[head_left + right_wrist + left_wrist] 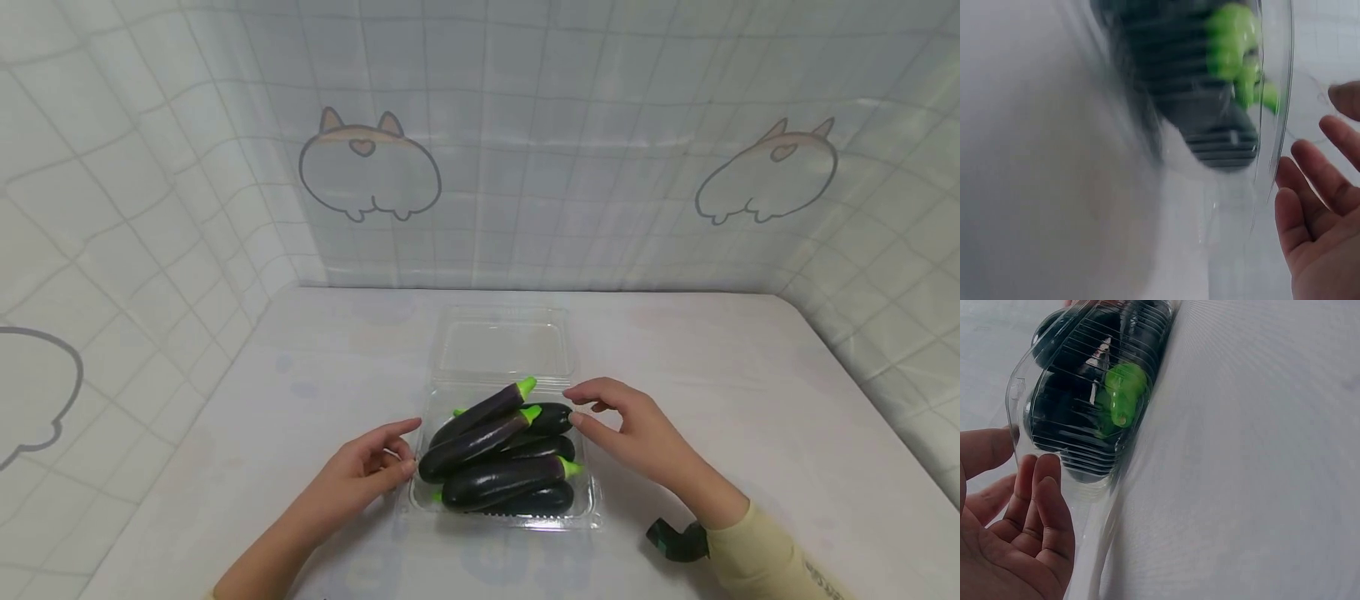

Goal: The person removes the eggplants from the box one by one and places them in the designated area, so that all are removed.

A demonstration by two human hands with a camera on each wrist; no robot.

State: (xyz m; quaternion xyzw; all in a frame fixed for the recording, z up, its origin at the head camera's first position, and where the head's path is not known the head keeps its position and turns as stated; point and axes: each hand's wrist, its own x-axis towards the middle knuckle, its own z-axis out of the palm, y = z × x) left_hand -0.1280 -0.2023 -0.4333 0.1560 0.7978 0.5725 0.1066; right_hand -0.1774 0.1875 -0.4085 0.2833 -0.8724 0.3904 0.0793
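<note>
A clear plastic clamshell box (592, 510) with its lid (504, 346) folded back lies on the table, filled with several dark purple eggplants (502, 483) with bright green stems. My left hand (367, 467) is at the box's left side, fingers loosely bent. In the left wrist view its fingertips (1047, 464) come up against the rim. On the other side, my right hand (637, 429) hovers at the upper right edge with fingers slightly bent and spread. The right wrist view shows its fingers (1313, 165) beside the clear wall; whether they touch it I cannot tell.
White cloth covers the table (337, 358). A dark green curved object (675, 542) lies near the right sleeve, partly hidden by it. Behind and at the sides hang white grid-patterned curtains (525, 167) with animal drawings.
</note>
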